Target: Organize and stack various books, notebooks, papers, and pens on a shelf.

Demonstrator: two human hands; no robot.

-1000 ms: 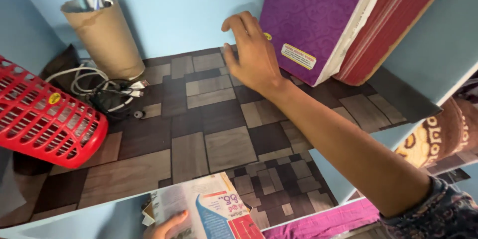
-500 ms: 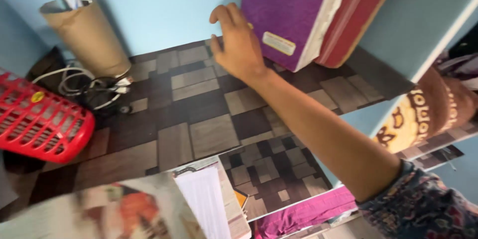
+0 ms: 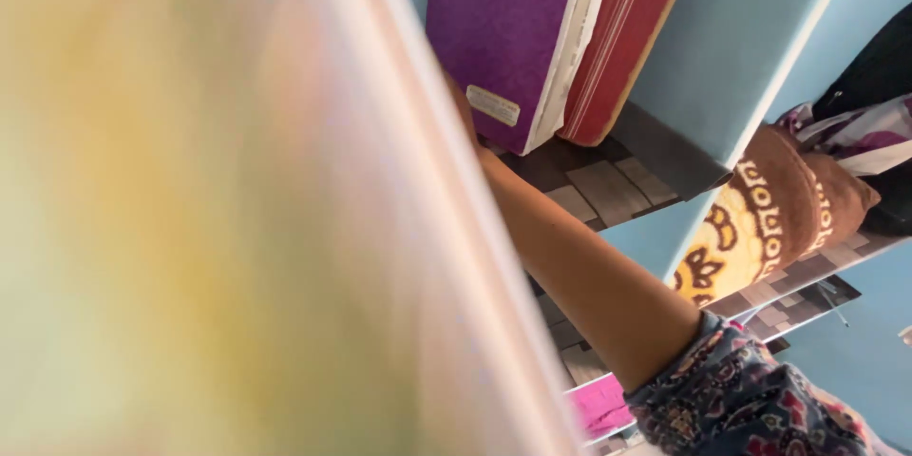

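Note:
A blurred, pale yellow and pink booklet (image 3: 237,209) is very close to the camera and fills the left two thirds of the view. My left hand is hidden behind it. My right arm (image 3: 579,266) reaches up into the shelf toward a thick purple book (image 3: 503,28) that leans against a red book (image 3: 632,28). Only a sliver of my right hand (image 3: 465,112) shows at the booklet's edge, next to the purple book's lower corner. Its fingers are hidden.
The shelf has a brown patchwork liner (image 3: 617,185) and light blue walls. A folded brown and yellow patterned blanket (image 3: 769,218) lies on the shelf to the right. A pink cloth (image 3: 598,404) shows on the lower shelf by my patterned sleeve (image 3: 750,408).
The booklet has swung up from the bottom edge and now blocks the left of the view, hiding the cardboard tube, the cables and the red basket. The view has shifted right.

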